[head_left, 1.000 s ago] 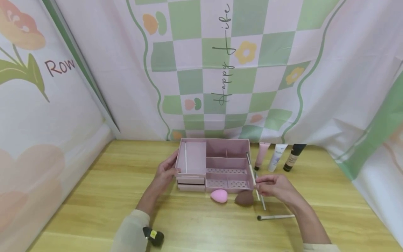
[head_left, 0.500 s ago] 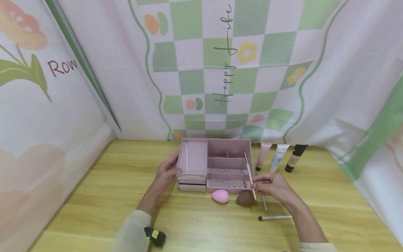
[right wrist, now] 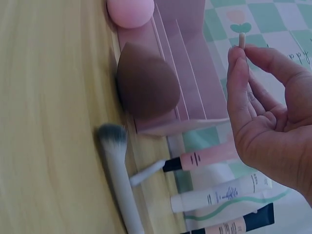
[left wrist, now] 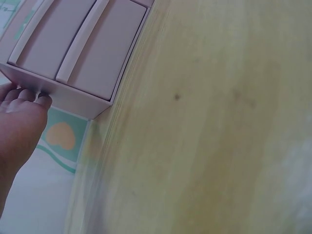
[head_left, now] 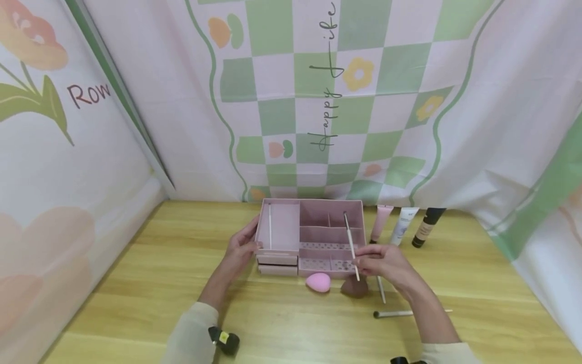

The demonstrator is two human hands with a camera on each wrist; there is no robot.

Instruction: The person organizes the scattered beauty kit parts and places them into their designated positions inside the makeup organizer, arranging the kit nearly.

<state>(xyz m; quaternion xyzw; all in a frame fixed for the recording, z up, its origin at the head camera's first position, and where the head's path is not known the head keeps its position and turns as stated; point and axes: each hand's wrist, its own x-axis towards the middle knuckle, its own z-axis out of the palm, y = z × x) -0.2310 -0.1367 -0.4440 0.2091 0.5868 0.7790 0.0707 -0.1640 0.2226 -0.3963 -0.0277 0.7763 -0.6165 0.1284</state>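
A pink makeup organizer [head_left: 286, 227] stands against the back curtain, with drawers at its left and open compartments at its right. My left hand [head_left: 241, 247] holds its left side near the front corner, thumb at the edge. The left wrist view shows those fingertips [left wrist: 44, 101] against the side wall. Between thumb and fingers, my right hand [head_left: 384, 263] pinches a slim makeup brush [head_left: 349, 240] by its pale handle. The brush lies slanted above the right compartments, dark bristles towards the back. Only the handle end [right wrist: 242, 40] shows in the right wrist view.
A pink makeup sponge [head_left: 318, 282] and a brown one [head_left: 353, 286] sit before the organizer. Two brushes lie at right, one crosswise [head_left: 395, 314], one [head_left: 381, 290] partly hidden. Pink [head_left: 381, 222], white [head_left: 403, 226] and black-and-beige [head_left: 427, 227] tubes stand behind. A thin stick [head_left: 270, 227] lies on top.
My right hand has carried the brush leftwards, from the organizer's right edge to over its right compartments. The left hand keeps its place on the organizer.
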